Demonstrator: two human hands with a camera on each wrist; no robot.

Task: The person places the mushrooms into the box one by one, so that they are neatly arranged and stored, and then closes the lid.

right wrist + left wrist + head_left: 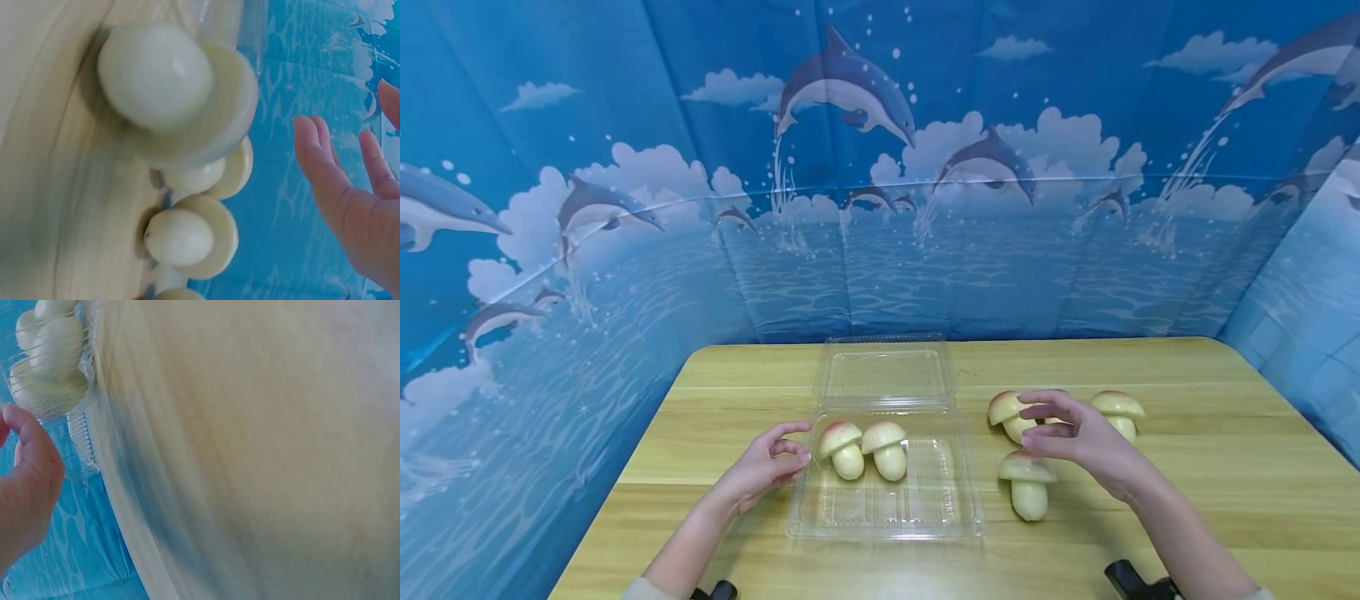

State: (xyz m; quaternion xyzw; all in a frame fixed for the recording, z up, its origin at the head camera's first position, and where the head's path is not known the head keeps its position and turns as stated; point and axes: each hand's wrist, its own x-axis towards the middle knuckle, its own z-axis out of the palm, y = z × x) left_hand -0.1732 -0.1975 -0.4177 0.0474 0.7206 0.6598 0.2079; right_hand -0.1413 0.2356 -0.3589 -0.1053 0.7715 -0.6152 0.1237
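Two toy mushrooms, one with a red-tinged cap and one with a paler cap, lie side by side in the left part of a clear plastic clamshell box. My left hand is at the box's left rim, fingers loosely bent and nothing held. To the right of the box lie several more mushrooms. My right hand hovers over them with thumb and fingers apart, partly hiding one behind it. The nearest mushroom lies below that hand's fingertips. In the right wrist view, no mushroom is between the fingers.
The box's lid lies folded back toward the table's far edge. Another mushroom sits beyond my right hand. Behind the wooden table hangs a blue dolphin-print curtain.
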